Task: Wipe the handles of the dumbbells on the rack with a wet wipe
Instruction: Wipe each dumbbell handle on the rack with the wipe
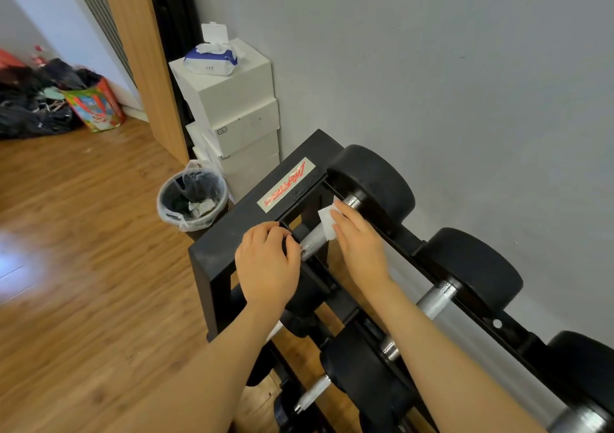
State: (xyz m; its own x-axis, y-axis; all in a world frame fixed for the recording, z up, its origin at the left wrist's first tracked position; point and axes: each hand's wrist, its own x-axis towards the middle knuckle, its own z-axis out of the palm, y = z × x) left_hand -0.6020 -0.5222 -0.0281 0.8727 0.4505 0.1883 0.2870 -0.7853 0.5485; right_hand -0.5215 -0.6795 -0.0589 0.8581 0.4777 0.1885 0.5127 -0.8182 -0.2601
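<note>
Here, my right hand (360, 239) presses the wet wipe (327, 224) flat-fingered onto the top dumbbell's handle (312, 241), running 7 to 1 o'clock; my left hand (267, 263) grips its near end.

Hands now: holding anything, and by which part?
Right hand presses a white wipe onto the top dumbbell's metal handle, fingers laid over the wipe. Left hand grips that dumbbell's near black end; the grip itself is hidden.

1. Two hands: left (265, 263), right (360, 239).
2. One wipe (327, 224).
3. One rack (246, 233).
4. Three dumbbells on its top tier; the nearest is cut off by the frame edge.
5. One wipe pack (211, 60).
6. One bin (192, 200).
7. Three stacked white boxes (232, 113), as far as can be told.
</note>
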